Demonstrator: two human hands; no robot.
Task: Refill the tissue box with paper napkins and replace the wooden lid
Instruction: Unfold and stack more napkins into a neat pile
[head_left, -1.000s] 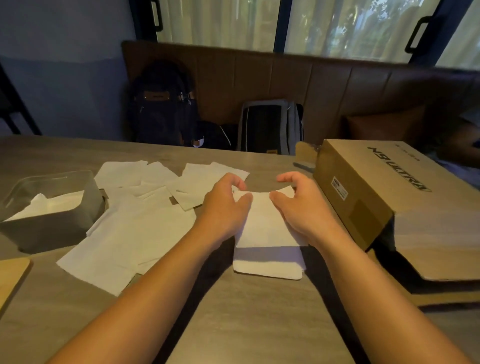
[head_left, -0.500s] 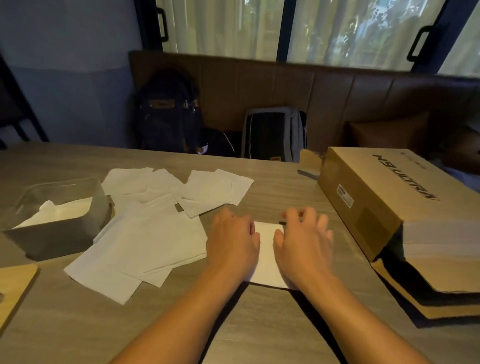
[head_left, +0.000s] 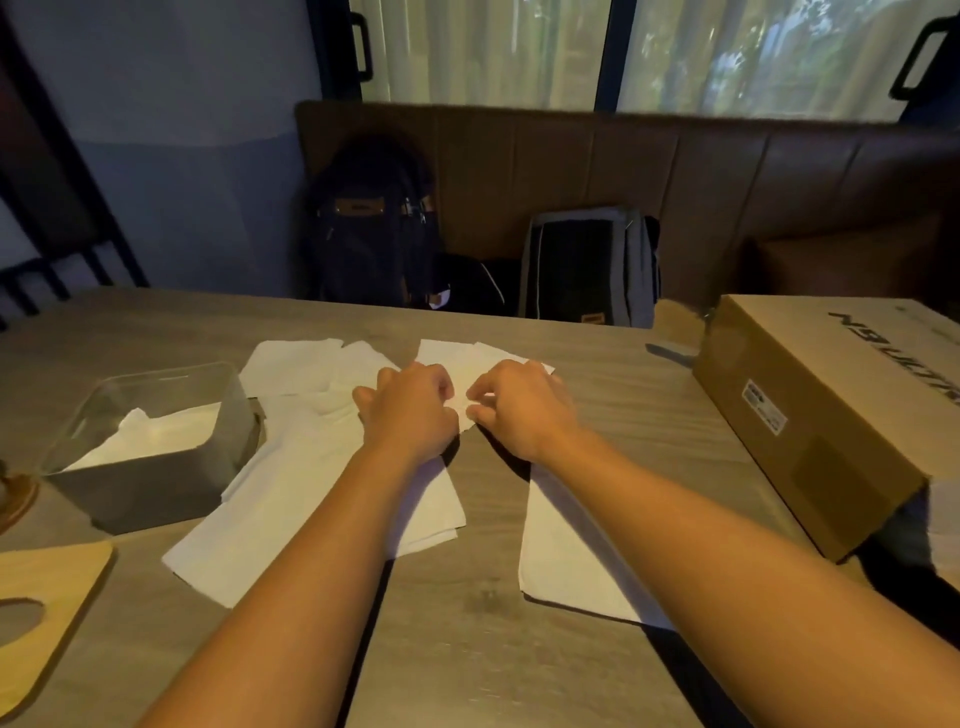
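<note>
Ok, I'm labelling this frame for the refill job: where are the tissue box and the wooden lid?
tissue box (head_left: 145, 493), head view, its grey front wall.
wooden lid (head_left: 67, 571), head view, flat top beside the oval slot.

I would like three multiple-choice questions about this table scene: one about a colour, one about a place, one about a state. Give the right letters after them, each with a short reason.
1. What colour is the rectangular plastic tissue box?
A) grey
B) red
C) yellow

2. Where is the light wooden lid with the oval slot?
A) on top of the tissue box
B) flat on the wood-grain table, at its near left
C) on the floor

3. What is the state of the tissue box?
A) closed
B) open and empty
C) open, with white paper napkins inside

Answers:
1 A: its walls are grey.
2 B: the lid lies on the table, nearer to the camera than the box.
3 C: nothing covers the box, and napkins show inside it.
</note>
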